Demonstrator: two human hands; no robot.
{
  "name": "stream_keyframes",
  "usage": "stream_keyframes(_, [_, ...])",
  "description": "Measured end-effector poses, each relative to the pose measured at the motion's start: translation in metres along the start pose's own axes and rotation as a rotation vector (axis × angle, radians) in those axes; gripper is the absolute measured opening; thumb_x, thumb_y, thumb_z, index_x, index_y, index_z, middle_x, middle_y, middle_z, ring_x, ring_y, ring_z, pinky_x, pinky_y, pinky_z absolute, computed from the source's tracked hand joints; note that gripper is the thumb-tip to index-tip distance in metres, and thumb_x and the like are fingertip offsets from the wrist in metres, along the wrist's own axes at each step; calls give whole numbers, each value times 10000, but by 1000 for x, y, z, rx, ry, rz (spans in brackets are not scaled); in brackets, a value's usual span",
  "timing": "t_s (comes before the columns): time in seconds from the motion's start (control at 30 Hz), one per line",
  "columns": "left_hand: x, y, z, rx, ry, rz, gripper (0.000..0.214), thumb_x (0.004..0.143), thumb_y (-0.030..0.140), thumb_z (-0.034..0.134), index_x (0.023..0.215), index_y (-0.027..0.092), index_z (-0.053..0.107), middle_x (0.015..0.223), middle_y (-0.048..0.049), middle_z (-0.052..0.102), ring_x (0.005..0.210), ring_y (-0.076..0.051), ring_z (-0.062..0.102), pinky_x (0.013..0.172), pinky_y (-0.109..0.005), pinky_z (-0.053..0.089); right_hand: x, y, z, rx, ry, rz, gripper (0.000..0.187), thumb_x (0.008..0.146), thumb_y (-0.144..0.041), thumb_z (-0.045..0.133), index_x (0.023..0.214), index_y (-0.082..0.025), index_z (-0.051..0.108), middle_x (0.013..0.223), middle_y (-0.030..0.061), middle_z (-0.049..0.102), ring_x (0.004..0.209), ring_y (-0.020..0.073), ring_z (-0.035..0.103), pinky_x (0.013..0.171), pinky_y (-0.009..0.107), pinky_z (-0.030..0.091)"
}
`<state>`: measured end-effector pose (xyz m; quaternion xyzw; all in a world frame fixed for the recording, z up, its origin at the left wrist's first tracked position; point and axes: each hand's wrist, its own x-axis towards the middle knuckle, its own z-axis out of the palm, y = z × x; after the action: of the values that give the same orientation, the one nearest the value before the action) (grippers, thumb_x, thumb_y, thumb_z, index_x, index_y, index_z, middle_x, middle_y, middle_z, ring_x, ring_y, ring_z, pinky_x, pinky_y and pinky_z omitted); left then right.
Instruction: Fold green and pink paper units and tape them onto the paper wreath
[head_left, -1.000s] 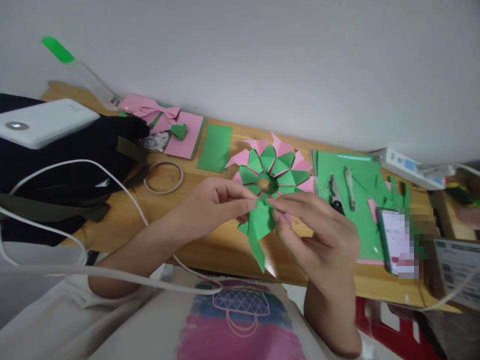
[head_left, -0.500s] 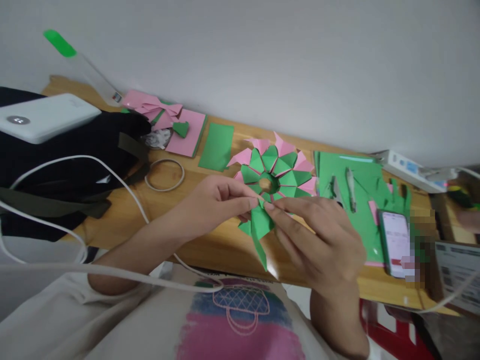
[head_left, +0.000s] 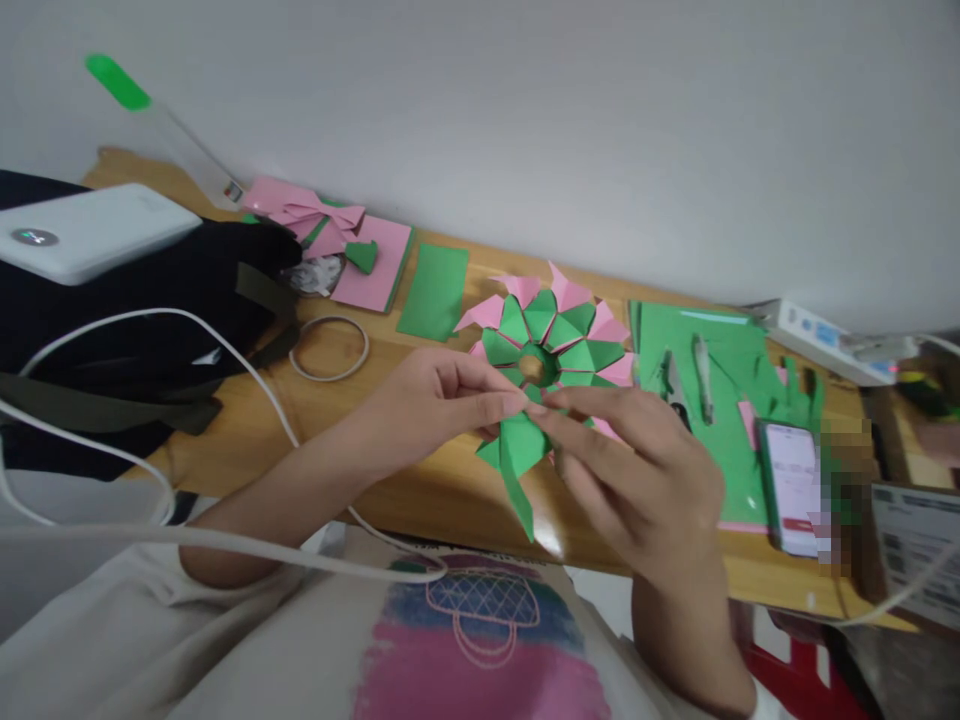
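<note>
Between my hands hangs a folded green paper piece (head_left: 519, 455), with a long pointed tail reaching toward the table's front edge. My left hand (head_left: 439, 410) pinches its top edge between thumb and forefinger. From the other side, my right hand (head_left: 645, 460) has its fingertips closed at the same top edge, almost touching the left fingertips. Just behind the hands lies a round ring of folded green and pink paper (head_left: 574, 325), petal-like, with pink points outward. My fingers hide its near side.
Left of the ring are a green sheet (head_left: 435, 290), a pink pad (head_left: 382, 265) and a tape roll-like ring (head_left: 330, 348). To the right lie a green sheet with a cutter (head_left: 703, 378), paper scraps and a phone (head_left: 793, 490). A white cable (head_left: 255, 375) crosses at left.
My right fingers have shifted slightly at the top edge of the green paper, and the right wrist has moved a little right. My left hand has kept its pinch.
</note>
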<state>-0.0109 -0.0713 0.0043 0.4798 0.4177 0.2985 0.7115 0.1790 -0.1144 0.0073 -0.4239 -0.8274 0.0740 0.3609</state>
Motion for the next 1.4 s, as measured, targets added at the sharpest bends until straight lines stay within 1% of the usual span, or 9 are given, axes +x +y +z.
stream_keyframes(0.07, [-1, 0, 1, 12, -6, 23, 111, 772, 214, 664, 708, 141, 717, 612, 13, 670, 564, -91, 591, 548, -191, 484, -3, 1, 1, 227, 4, 147, 267, 843, -75, 585, 1015, -244, 701, 986, 48, 713, 855, 178, 671, 679, 331, 549])
stream_keyframes(0.13, [-1, 0, 1, 23, -4, 42, 110, 773, 231, 671, 722, 150, 727, 623, 11, 677, 558, -91, 583, 541, -196, 475, -6, 1, 2, 436, 19, 304, 268, 840, -84, 601, 1014, -262, 700, 953, 26, 704, 865, 168, 659, 679, 315, 567])
stream_keyframes(0.23, [-2, 0, 2, 54, 20, 40, 119, 774, 258, 682, 733, 161, 736, 633, 6, 689, 570, -99, 592, 534, -202, 459, -8, 0, 4, 581, 43, 418, 217, 827, -106, 640, 973, -256, 700, 863, 9, 691, 807, 159, 638, 669, 315, 568])
stream_keyframes(0.4, [-2, 0, 5, 59, 21, 66, 107, 781, 237, 674, 730, 166, 737, 682, 4, 720, 601, -99, 613, 544, -190, 475, -7, -2, 7, 577, 79, 467, 143, 814, -119, 672, 892, -236, 698, 773, -7, 673, 694, 130, 619, 646, 291, 547])
stream_keyframes(0.6, [-2, -1, 4, 23, 5, 109, 83, 788, 183, 672, 746, 167, 742, 720, -3, 744, 670, -111, 669, 604, -187, 530, -7, -4, 11, 595, 106, 570, 70, 834, -174, 668, 829, -236, 701, 765, -15, 686, 696, 132, 638, 658, 287, 564])
stream_keyframes(0.9, [-3, 1, 2, 30, 6, 104, 80, 795, 158, 674, 764, 141, 746, 765, -33, 751, 696, -114, 669, 626, -192, 526, -5, -4, 13, 699, 92, 663, 37, 818, -194, 685, 800, -224, 697, 762, -12, 683, 676, 119, 632, 556, 230, 530])
stream_keyframes(1.07, [-3, -2, 0, 32, -8, 97, 80, 783, 170, 674, 787, 140, 748, 764, -33, 748, 682, -120, 662, 613, -200, 519, -1, -2, 13, 727, 59, 660, 37, 807, -179, 681, 790, -211, 687, 774, 2, 695, 694, 125, 647, 524, 213, 512])
stream_keyframes(1.23, [-2, -2, -1, 14, 40, 63, 65, 741, 185, 685, 733, 161, 745, 736, -19, 744, 674, -126, 660, 614, -204, 520, 1, 1, 15, 730, 35, 632, 77, 806, -139, 668, 789, -211, 688, 769, -7, 686, 686, 117, 636, 545, 224, 504])
stream_keyframes(1.4, [-1, -3, -4, 48, 27, 38, 52, 704, 191, 720, 705, 143, 738, 659, 0, 717, 594, -106, 612, 543, -185, 466, 3, 0, 16, 698, 2, 611, 81, 810, -134, 668, 774, -204, 689, 713, -21, 657, 632, 100, 592, 560, 234, 477])
